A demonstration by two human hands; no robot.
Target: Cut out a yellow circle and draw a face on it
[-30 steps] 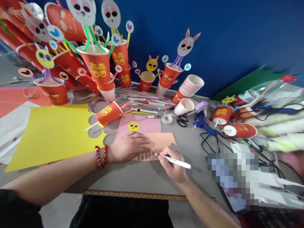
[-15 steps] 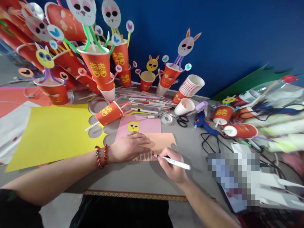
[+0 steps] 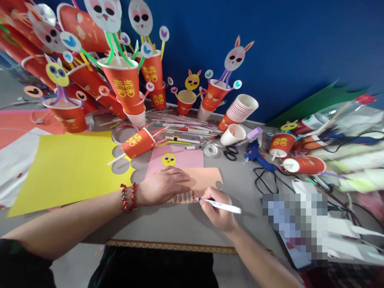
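Observation:
My left hand (image 3: 163, 185) lies flat, fingers stretched out, over the left part of an orange paper sheet (image 3: 207, 176). Several cut-out holes run along the sheet's lower edge. In my right hand (image 3: 218, 208) is a white marker (image 3: 223, 206), pinched, its dark tip touching the sheet near drawn outlines just right of the holes. Behind the orange sheet is a pink sheet (image 3: 192, 157), bearing a yellow disc with a face (image 3: 169, 159).
Yellow paper (image 3: 72, 172) spreads at the left. Decorated red cups (image 3: 121, 82) crowd the back left. Behind my hands are pens (image 3: 186, 130), tape (image 3: 210, 150) and scissors (image 3: 231, 153). A blue glue gun (image 3: 259, 157) with cables lies at right, near a pixelated object (image 3: 295, 228).
The marker tip has shifted very slightly down on the orange sheet, along with my right hand. My left hand has stayed in place.

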